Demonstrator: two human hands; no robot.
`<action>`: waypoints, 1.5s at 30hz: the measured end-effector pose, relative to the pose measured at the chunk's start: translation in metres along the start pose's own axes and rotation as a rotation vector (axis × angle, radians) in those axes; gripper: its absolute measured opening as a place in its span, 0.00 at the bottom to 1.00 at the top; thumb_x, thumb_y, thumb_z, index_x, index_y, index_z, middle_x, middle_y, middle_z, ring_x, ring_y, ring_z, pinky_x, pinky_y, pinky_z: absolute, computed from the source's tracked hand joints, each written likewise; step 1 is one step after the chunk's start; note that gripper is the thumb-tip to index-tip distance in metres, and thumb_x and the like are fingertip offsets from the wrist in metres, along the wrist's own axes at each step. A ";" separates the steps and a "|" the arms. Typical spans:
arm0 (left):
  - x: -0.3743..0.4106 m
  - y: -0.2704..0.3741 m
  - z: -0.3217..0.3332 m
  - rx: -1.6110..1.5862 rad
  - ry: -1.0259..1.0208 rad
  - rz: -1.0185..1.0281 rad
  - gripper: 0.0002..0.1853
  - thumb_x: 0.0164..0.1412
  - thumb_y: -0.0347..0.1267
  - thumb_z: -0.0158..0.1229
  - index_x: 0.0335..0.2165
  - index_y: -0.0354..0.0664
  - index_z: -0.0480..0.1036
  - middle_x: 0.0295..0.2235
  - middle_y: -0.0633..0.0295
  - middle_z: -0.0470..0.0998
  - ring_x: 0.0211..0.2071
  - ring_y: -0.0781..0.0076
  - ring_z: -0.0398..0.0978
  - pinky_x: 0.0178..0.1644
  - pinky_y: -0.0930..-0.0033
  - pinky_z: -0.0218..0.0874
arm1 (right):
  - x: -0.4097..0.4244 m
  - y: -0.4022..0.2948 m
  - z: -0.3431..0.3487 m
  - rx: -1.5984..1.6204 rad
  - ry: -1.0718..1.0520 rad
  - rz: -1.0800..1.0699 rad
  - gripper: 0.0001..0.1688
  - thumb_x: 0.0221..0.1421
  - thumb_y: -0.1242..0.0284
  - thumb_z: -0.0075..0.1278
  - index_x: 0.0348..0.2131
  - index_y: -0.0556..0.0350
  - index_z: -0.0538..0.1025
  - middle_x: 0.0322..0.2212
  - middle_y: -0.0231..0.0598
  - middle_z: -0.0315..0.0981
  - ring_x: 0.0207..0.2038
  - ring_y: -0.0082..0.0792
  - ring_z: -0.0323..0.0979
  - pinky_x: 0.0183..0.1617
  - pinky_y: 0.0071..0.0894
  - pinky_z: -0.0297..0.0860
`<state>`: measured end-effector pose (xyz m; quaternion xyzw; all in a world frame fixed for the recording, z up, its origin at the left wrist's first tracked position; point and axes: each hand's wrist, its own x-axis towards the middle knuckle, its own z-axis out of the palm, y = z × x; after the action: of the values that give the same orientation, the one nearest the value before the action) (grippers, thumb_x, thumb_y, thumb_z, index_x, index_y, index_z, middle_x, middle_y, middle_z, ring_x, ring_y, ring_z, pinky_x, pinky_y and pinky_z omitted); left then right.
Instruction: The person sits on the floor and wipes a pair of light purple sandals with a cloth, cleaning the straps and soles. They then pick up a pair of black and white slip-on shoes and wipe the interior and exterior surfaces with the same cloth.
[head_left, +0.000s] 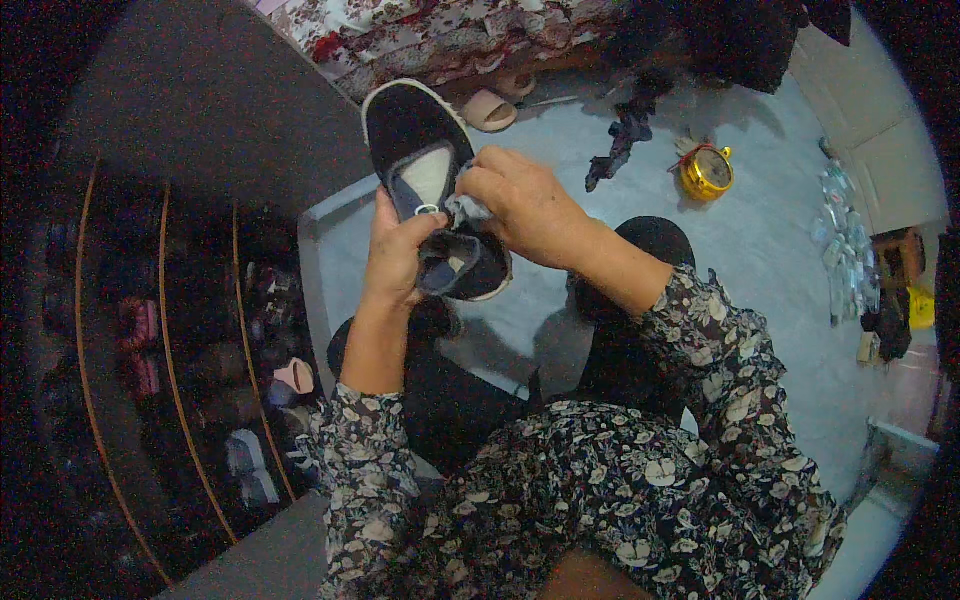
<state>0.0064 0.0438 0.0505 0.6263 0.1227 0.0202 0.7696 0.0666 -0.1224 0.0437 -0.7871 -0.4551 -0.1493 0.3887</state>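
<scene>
My left hand (397, 247) holds a pair of dark shoes together, its thumb pressed over their inner parts. One dark shoe with a white sole edge (409, 124) points away from me and shows a pale insole. The other dark shoe (484, 277) lies against it, nearer to me and partly hidden by my hands. My right hand (517, 202) grips a crumpled grey cloth (469, 210) against the side of the shoes. Both hands are above the floor, in front of my knees.
A shoe rack (165, 322) with footwear stands at left. On the floor are a pinkish slipper (489, 111), a dark crumpled cloth (621, 146) and a gold-coloured round container (706, 172). Several clear plastic bottles (847, 255) lie along the right wall. A floral bedcover (450, 37) hangs at the top.
</scene>
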 end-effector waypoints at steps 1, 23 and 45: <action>0.001 -0.001 -0.002 -0.004 0.034 0.009 0.33 0.43 0.19 0.51 0.51 0.37 0.54 0.38 0.58 0.69 0.35 0.69 0.71 0.39 0.69 0.65 | -0.002 -0.002 0.000 0.012 -0.049 -0.001 0.21 0.30 0.84 0.54 0.31 0.56 0.69 0.29 0.43 0.63 0.35 0.49 0.65 0.36 0.43 0.64; -0.003 -0.005 0.000 -0.071 0.112 0.018 0.26 0.46 0.25 0.55 0.47 0.41 0.61 0.28 0.62 0.71 0.26 0.69 0.73 0.29 0.69 0.68 | -0.013 -0.004 -0.011 0.121 -0.173 0.075 0.16 0.37 0.81 0.52 0.32 0.56 0.69 0.29 0.47 0.65 0.37 0.52 0.66 0.38 0.45 0.65; -0.007 0.004 0.013 0.010 -0.072 0.085 0.34 0.42 0.19 0.49 0.52 0.37 0.54 0.44 0.57 0.67 0.42 0.68 0.68 0.48 0.69 0.60 | 0.005 0.014 -0.019 0.260 0.262 0.356 0.13 0.43 0.80 0.51 0.34 0.57 0.71 0.28 0.41 0.69 0.32 0.40 0.69 0.37 0.29 0.64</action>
<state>0.0031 0.0305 0.0579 0.6349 0.0684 0.0296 0.7690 0.0831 -0.1378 0.0524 -0.7722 -0.2703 -0.1195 0.5625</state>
